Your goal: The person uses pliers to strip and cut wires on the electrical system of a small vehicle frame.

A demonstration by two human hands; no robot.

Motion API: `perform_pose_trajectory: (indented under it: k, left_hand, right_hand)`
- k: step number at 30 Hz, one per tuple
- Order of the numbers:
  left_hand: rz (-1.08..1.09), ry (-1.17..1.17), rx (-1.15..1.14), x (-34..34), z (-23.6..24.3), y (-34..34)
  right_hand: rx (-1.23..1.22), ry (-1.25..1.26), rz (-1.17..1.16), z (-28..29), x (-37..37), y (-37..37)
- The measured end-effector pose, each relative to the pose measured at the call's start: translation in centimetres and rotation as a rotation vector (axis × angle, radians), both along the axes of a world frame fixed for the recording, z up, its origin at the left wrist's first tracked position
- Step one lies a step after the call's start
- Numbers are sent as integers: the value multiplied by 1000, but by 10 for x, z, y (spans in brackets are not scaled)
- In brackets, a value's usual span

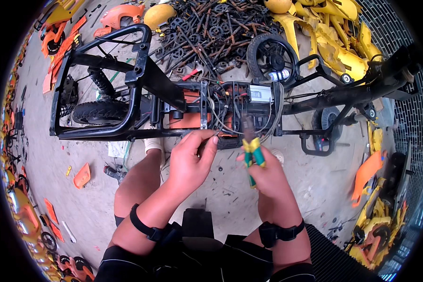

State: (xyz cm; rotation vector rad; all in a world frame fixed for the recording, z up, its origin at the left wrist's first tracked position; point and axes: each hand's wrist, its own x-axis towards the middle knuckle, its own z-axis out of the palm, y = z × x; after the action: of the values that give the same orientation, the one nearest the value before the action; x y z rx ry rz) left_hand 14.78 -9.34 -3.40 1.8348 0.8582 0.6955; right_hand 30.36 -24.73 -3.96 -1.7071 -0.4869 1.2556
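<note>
My right hand (268, 173) grips pliers (254, 152) with green and yellow handles; their dark jaws point away from me over the frame and are blurred. To the left, my left hand (192, 157) is closed in a pinch at the near rail, with thumb and forefinger together. What lies between those fingertips is too small to make out. Both hands are at the near side of a black scooter frame (145, 80) lying across in front of me. Grey cables (279, 113) loop through its middle bay, beside a silver controller box (260, 94) and orange panels (190, 120).
A heap of rusty metal parts (211, 33) lies beyond the frame, next to a loose wheel (272, 56). Yellow body panels (338, 51) are piled at the far right. Orange pieces (82, 176) and small debris are scattered on the concrete floor (211, 192).
</note>
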Motion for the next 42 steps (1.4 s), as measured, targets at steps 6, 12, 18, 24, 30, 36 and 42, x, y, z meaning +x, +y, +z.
perform_pose_trajectory:
  k: [6,12,18,24,30,36,42]
  left_hand:
    - [-12,36,-55,1,-2,-3]
    - [19,84,-78,4,-2,-4]
    - [29,118,-62,5,0,-4]
    - [37,131,-38,4,-4,-3]
    - [31,156,-47,4,-1,-2]
    - [20,170,8,3,-4,0]
    - [-17,184,69,3,-3,4]
  right_hand:
    - [-73,-14,185,-3,-20,9]
    - [-26,-19,151,2,-27,13]
    - [-53,-79,198,-2,-27,12]
    - [-74,-207,235,-4,-28,11]
    - [-66,-314,247,-9,-28,11]
    - [-77,-436,259,-8,-27,11]
    - [-174,-468,346,-1,-25,16]
